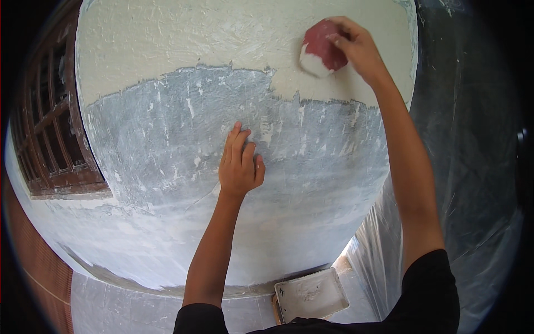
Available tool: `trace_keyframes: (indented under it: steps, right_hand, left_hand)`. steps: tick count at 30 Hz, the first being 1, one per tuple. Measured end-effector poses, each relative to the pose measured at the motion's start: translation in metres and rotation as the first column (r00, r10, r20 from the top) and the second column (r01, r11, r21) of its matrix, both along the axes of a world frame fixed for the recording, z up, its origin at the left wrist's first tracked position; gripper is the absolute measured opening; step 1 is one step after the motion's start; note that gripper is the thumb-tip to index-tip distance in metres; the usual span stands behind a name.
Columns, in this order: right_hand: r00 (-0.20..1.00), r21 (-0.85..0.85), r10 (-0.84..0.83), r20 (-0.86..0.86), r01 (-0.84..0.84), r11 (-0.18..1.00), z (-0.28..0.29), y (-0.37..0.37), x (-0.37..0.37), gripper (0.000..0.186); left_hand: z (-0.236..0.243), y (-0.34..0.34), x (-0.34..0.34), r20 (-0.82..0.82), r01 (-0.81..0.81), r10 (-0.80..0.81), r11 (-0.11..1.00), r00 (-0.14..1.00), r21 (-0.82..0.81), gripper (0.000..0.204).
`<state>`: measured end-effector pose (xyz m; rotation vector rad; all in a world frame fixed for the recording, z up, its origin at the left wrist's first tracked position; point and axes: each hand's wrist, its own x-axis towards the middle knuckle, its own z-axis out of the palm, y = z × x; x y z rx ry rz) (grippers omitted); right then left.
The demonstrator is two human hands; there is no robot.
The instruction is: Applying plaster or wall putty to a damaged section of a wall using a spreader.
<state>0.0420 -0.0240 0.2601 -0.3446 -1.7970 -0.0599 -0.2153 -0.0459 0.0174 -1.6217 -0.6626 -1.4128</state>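
Below, a white tray (pixel 311 295) holds smears of pale plaster.

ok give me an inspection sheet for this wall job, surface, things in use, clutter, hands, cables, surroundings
surface: wall, cream textured coat over the upper part, bare grey below with white streaks; ragged edge between the two.
job's things: red pad with cream paste on its lower edge, pressed to the wall at the coat's edge.
clutter: white tray smeared with paste, on the floor at the wall's foot.
hands: right hand grips the pad; left hand flat on the grey part, holding nothing.
cables: nothing seen.
surroundings: dark wooden window grille at left; clear plastic sheeting hanging at right; tiled floor below.
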Motion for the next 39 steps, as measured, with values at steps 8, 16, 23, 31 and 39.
trace_keyframes:
  steps: [8,16,23,31,39]
  right_hand:
    - [0.996,-0.101,-0.092,0.007,0.092,0.991,0.002,-0.005,-0.005,0.029]
    - [0.962,-0.033,-0.260,-0.088,0.258,0.966,0.011,-0.008,0.003,0.029]
    - [0.984,-0.115,-0.126,-0.125,0.111,0.987,-0.059,-0.027,0.047,0.023]
    - [0.932,-0.663,0.041,-0.361,-0.287,0.692,-0.237,-0.073,0.080,0.015]
    - [0.945,-0.914,-0.137,-0.297,-0.240,0.328,-0.419,-0.073,0.138,0.015]
  left_hand:
    - [-0.004,0.001,-0.001,0.014,0.004,-0.003,1.000,1.000,-0.017,0.029]
    - [-0.002,-0.002,0.001,0.000,-0.035,0.035,0.999,0.999,-0.015,0.028]
    - [-0.021,-0.014,0.015,0.011,0.080,-0.079,0.993,0.997,-0.089,0.024]
    - [-0.167,-0.064,0.125,0.061,0.379,-0.426,0.720,0.903,-0.581,0.024]
    - [-0.321,-0.109,0.189,0.140,0.271,-0.424,0.268,0.895,-0.924,0.037]
